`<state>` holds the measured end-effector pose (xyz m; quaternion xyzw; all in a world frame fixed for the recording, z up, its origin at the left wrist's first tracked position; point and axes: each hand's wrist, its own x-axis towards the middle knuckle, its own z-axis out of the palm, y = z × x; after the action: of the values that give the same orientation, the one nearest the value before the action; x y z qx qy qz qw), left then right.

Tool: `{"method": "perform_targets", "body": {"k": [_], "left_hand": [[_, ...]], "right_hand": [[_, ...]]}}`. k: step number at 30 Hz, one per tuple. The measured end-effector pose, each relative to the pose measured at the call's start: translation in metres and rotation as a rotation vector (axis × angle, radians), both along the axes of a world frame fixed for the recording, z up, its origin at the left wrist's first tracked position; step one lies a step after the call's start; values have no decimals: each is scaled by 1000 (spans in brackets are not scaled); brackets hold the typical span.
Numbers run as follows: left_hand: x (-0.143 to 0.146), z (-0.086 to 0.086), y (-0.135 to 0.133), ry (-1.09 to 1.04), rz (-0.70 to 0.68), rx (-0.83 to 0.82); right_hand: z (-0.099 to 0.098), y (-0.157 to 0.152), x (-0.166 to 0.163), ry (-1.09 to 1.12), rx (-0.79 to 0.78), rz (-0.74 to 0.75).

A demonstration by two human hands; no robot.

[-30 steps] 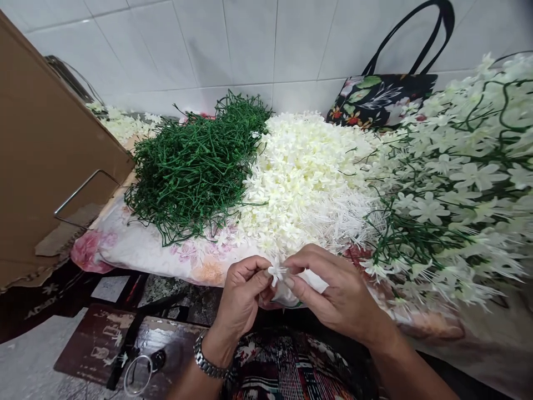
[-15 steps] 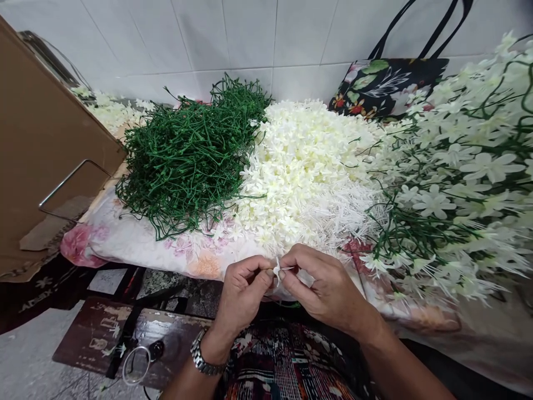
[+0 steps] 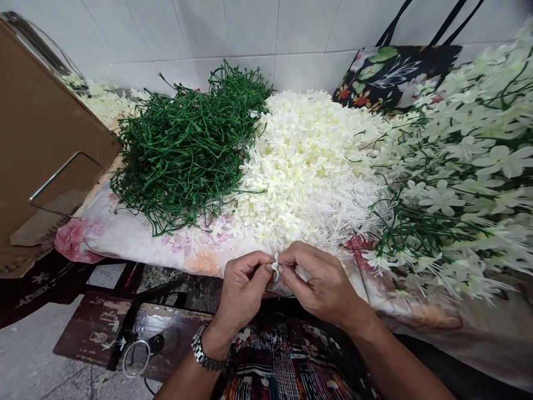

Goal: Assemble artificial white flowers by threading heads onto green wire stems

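A small white artificial flower [image 3: 275,266] is pinched between my two hands, its petals seen nearly edge-on. My left hand [image 3: 245,280] grips it from the left between thumb and forefinger. From the right, the thumb and forefinger of my right hand [image 3: 314,278] close on its other side; the fingers hide the flower's middle. Just beyond my hands lie a heap of loose white flower heads [image 3: 300,150] and a pile of thin white spiky stamens [image 3: 350,208]. Farther left is a tangled mound of green plastic stems [image 3: 183,150].
Bunched white flowers on green stems [image 3: 462,194] fill the right side. A floral cloth [image 3: 154,250] covers the table. A cardboard box [image 3: 54,144] stands left, a dark floral bag [image 3: 391,78] against the tiled wall. Below left is a worn wooden bench [image 3: 170,328].
Thin white strands that showed by my right fingertips are now hidden. Both hands stay together in nearly the same place, and the view has shifted slightly.
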<state>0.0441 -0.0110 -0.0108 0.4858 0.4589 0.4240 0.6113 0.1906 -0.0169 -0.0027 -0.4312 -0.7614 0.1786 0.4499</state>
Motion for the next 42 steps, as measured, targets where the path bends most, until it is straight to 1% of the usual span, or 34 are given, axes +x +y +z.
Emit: {"method": "perform_targets", "body": {"k": [3, 5, 8, 10, 12, 15, 20, 22, 24, 26, 29, 31, 33, 35, 37, 38, 40, 42], "left_hand": [[-1, 3, 2, -88, 23, -77], [-2, 8, 4, -177, 111, -125], [-1, 17, 4, -268, 291, -140], [2, 22, 1, -309, 325, -138], [5, 24, -3, -339, 303, -145], [7, 22, -9, -373, 266, -164], [3, 16, -16, -438, 240, -181], [1, 14, -17, -438, 240, -150], [-2, 12, -18, -416, 213, -104], [-5, 11, -18, -385, 131, -100], [-9, 10, -17, -342, 5, -171], [-9, 9, -16, -317, -18, -201], [-8, 9, -15, -298, 6, -202], [-8, 11, -12, -291, 59, -179], [-9, 14, -8, -299, 121, -148], [-9, 16, -5, -303, 152, -132], [-12, 17, 1, -294, 206, -95], [-13, 17, 7, -259, 233, -59]], "right_hand": [[6, -1, 6, -8, -17, 12], [13, -4, 14, -7, -29, -18], [18, -14, 22, -45, -43, -54], [17, -20, 21, -117, -56, -15], [13, -24, 15, -135, -44, 11], [9, -25, 6, -63, -22, 15], [9, -23, -1, 5, -23, 45], [9, -23, -3, 2, -14, 62], [10, -23, -4, -48, 12, 84], [12, -22, -5, -136, 46, 104], [17, -17, -7, -269, 101, 100], [19, -15, -8, -312, 126, 102], [21, -12, -8, -298, 129, 117], [20, -8, -6, -248, 89, 126], [18, -1, -2, -226, 55, 69], [17, 4, -1, -249, 55, 11], [14, 17, 0, -372, 111, -126], [11, 29, -2, -578, 151, -184]]}}
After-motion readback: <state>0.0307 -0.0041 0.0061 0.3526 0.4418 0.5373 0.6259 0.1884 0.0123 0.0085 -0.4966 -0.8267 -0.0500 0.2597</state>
